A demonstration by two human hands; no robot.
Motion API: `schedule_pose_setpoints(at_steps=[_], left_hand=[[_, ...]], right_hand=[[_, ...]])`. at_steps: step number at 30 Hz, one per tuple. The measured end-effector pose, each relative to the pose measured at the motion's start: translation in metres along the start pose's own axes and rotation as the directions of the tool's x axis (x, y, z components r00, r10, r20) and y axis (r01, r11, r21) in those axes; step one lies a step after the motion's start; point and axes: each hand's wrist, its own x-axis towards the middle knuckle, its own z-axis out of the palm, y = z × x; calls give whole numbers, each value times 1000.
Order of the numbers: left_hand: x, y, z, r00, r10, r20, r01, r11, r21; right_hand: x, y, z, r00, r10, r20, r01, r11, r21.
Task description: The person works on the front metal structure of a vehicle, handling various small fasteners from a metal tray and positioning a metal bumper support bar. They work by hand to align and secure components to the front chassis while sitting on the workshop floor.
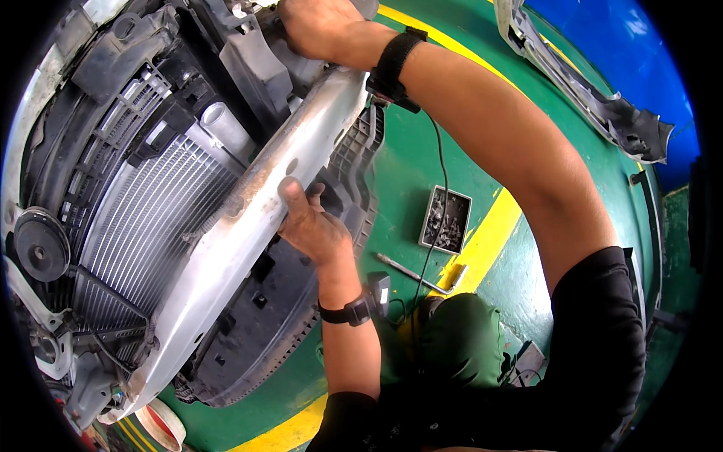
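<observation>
A long, silver-white metal beam with brown rusty patches (226, 256) runs slantwise across the front of an opened-up vehicle, its lower end to the person's left. The left hand (320, 230) grips its near edge around the middle, thumb laid on the face and fingers curled at the edge. The right hand (320, 30) is at the beam's upper end, bent inward near grey housings; its fingertips are out of sight, so I cannot tell whether it holds anything. Behind the beam stands a finned, silvery radiator (151, 226), with a round, black disc-shaped part (41, 245) to its left and a short silver cylinder (218, 120) near its top. A broad, black plastic tray-like panel (256, 324) extends below the beam on the near side. On the glossy green floor (403, 169), an open rectangular box (467, 224) holds small metal pieces, near an L-ended steel wrench (410, 271) reaching onto a yellow stripe (497, 226).
</observation>
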Motion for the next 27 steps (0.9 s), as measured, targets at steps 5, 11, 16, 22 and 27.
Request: schedule_pose_setpoints(at_steps=[5,11,16,22,27], left_hand=[[-7,-2,11,998,70,8,-70,993,91],[-5,4,10,996,86,10,-86,991,105],[-7,0,11,997,81,1,-81,992,93],[-3,5,7,995,98,-12,-96,992,86],[-4,-1,9,999,29,-28,-28,998,47]], right_hand=[[5,10,6,999,44,13,-42,996,-85],[-8,-6,-7,996,50,-78,-49,999,17],[6,-3,5,995,68,-70,-73,995,-73],[19,-9,11,983,185,13,-184,980,-73],[25,3,1,975,142,170,-82,944,-319]])
